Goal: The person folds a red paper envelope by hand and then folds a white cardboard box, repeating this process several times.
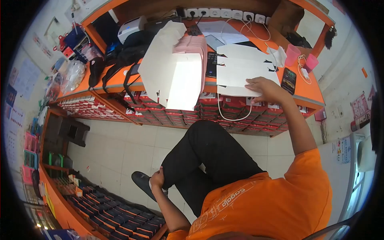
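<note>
My right hand (266, 89) rests at the lower right of a flat white cardboard box blank (236, 66) with cut notches, its fingers spread and its thumb near the front edge. The blank lies on the orange desk (312, 86). My left hand (157, 179) is down at my crossed lower leg, fingers curved around it just above the black shoe (141, 182). Left of the blank stands a stack of white blanks with pink edges (186, 76), some overhanging the desk's front. A dark phone (289, 80) lies right of my right hand.
A white cable (230, 119) loops below the desk edge. Pink cups (292, 55) and a charger (305, 73) stand at the right. A black bag (134, 52) lies left of the stack. Red boxes (180, 118) fill the shelf beneath, and a dark stool (75, 132) stands left.
</note>
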A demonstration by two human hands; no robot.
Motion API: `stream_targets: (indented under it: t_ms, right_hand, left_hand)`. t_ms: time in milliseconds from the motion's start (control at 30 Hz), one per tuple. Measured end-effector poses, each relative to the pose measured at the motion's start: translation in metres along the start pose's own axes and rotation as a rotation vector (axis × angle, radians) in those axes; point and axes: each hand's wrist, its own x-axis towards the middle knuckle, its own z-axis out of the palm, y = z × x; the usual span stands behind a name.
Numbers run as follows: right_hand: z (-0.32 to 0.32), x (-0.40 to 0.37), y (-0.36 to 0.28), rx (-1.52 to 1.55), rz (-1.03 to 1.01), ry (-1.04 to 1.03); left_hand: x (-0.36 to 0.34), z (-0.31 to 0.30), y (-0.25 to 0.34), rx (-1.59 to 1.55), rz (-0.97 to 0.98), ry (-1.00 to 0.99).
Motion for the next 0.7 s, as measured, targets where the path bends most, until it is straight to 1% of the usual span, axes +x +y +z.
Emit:
stream_targets:
  t_ms: [67, 133, 200, 233, 267, 300, 333, 367, 400, 433, 467, 500, 533, 600, 633, 700]
  right_hand:
    - [-0.011, 0.000, -0.001, 0.076, -0.007, -0.052]
    - [-0.022, 0.000, -0.003, 0.104, 0.013, -0.051]
    - [-0.030, 0.005, 0.002, 0.277, 0.083, -0.121]
    - [-0.028, 0.007, 0.012, 0.275, 0.082, -0.121]
    - [-0.024, 0.009, 0.024, 0.374, 0.069, -0.116]
    - [-0.020, 0.011, 0.035, 0.474, 0.055, -0.111]
    - [-0.023, 0.012, 0.032, 0.473, 0.053, -0.113]
    - [-0.031, 0.013, 0.025, 0.365, 0.088, -0.106]
    - [-0.038, 0.013, 0.018, 0.257, 0.120, -0.098]
    - [-0.044, 0.012, 0.010, 0.254, 0.114, -0.097]
    - [-0.049, 0.011, 0.000, 0.070, 0.084, 0.078]
    - [-0.056, 0.010, -0.006, -0.116, 0.054, 0.254]
    - [-0.063, 0.011, -0.011, -0.123, 0.050, 0.259]
    - [-0.076, 0.011, -0.018, -0.148, 0.054, 0.413]
    - [-0.076, 0.012, -0.019, -0.155, 0.049, 0.420]
    - [-0.068, 0.019, -0.015, -0.307, 0.039, 0.433]
  left_hand:
    - [0.005, -0.004, 0.007, -0.015, 0.010, -0.019]
    - [0.014, -0.004, 0.006, -0.018, 0.019, -0.038]
    - [0.019, -0.005, 0.005, -0.028, 0.025, -0.046]
    - [0.015, -0.008, 0.005, -0.093, 0.055, 0.006]
    - [0.012, -0.009, 0.004, -0.158, 0.083, 0.059]
    - [0.014, -0.010, 0.000, -0.161, 0.081, 0.058]
    - [0.018, -0.012, -0.007, -0.327, 0.110, 0.064]
    - [0.019, -0.012, -0.013, -0.494, 0.139, 0.070]
    - [0.017, -0.009, -0.019, -0.498, 0.136, 0.073]
    - [0.015, -0.005, -0.026, -0.497, 0.180, 0.342]
    - [0.012, -0.008, -0.025, -0.491, 0.223, 0.614]
    - [0.011, -0.012, -0.025, -0.497, 0.223, 0.621]
    - [-0.001, -0.027, -0.016, -0.527, 0.213, 0.722]
    - [-0.029, -0.066, 0.007, -0.587, 0.193, 0.926]
    - [-0.042, -0.084, 0.023, -0.597, 0.195, 0.932]
    - [-0.069, -0.115, 0.061, -0.840, 0.352, 1.001]
